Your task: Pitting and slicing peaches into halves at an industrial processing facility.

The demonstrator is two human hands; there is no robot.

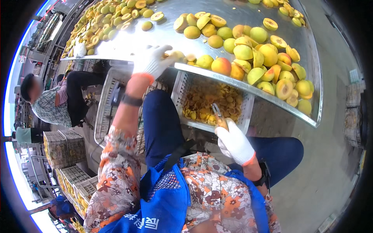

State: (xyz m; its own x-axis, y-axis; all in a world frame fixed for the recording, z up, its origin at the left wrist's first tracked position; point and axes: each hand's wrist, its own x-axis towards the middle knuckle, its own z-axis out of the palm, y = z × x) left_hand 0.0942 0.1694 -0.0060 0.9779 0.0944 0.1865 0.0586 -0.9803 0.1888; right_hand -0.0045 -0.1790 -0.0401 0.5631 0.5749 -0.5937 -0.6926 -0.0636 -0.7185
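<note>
My left hand (151,61), in a white knit glove with an orange cuff, is over the front edge of a metal table (247,84). Its fingers are at some fruit pieces, but glare hides whether it grips one. My right hand (234,142), gloved alike, is closed around the wooden handle of a small hand tool with a looped metal head (216,109). The tool points towards a white plastic crate (211,127) of pits and fruit scraps (201,102) below the table edge. Halved and whole yellow-green stone fruits (268,55) lie piled on the table's right part.
More halved fruit (107,20) covers the table's far left. A second plastic crate (100,116) stands beside my left knee. Stacked crates (64,148) holding fruit are at the left, near a seated person (52,104). The table has a raised metal rim.
</note>
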